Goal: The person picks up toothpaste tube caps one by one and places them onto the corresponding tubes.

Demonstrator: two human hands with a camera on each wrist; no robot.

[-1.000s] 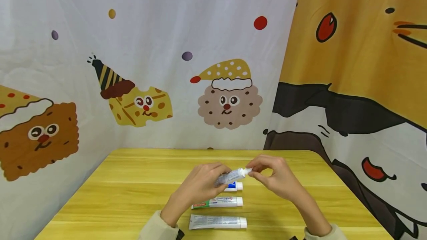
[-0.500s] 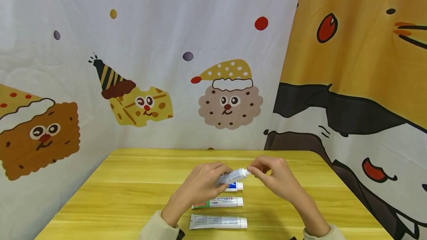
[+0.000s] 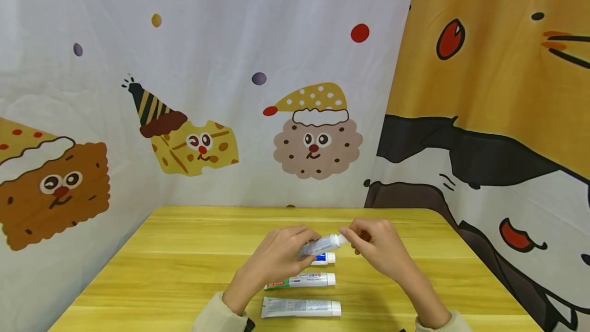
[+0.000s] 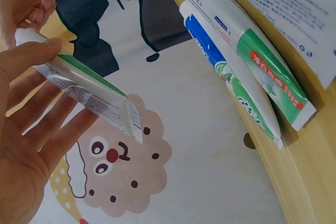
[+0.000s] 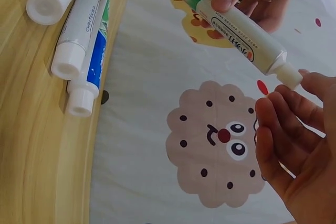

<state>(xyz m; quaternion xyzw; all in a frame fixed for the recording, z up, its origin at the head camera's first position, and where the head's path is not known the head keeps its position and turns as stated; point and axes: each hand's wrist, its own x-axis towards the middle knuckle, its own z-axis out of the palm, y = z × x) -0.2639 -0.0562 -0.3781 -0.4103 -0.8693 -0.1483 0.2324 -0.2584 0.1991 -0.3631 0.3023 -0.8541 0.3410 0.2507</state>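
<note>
In the head view my left hand (image 3: pixel 278 252) holds a white toothpaste tube (image 3: pixel 322 244) raised above the table, its capped end tilted up to the right. The left wrist view shows the thumb on top of this tube (image 4: pixel 86 87) with the fingers spread beneath; a green strip runs along its edge. My right hand (image 3: pixel 380 247) is at the tube's end, thumb and fingertips pinching the white cap (image 5: pixel 288 76). The cap sits in line with the tube's neck. Below the hands lies a blue and white toothpaste tube (image 3: pixel 326 258), partly hidden by the left hand.
Nearer on the wooden table (image 3: pixel 184 265) lie a green and white toothpaste tube (image 3: pixel 309 279) and a silvery white one (image 3: pixel 299 307). All their white caps point right. A printed cartoon curtain (image 3: pixel 221 40) hangs behind the table.
The right hand has turned slightly at the cap, its thumb and fingers shifting and its wrist moving a little left. The left hand and its tube stay nearly still.
</note>
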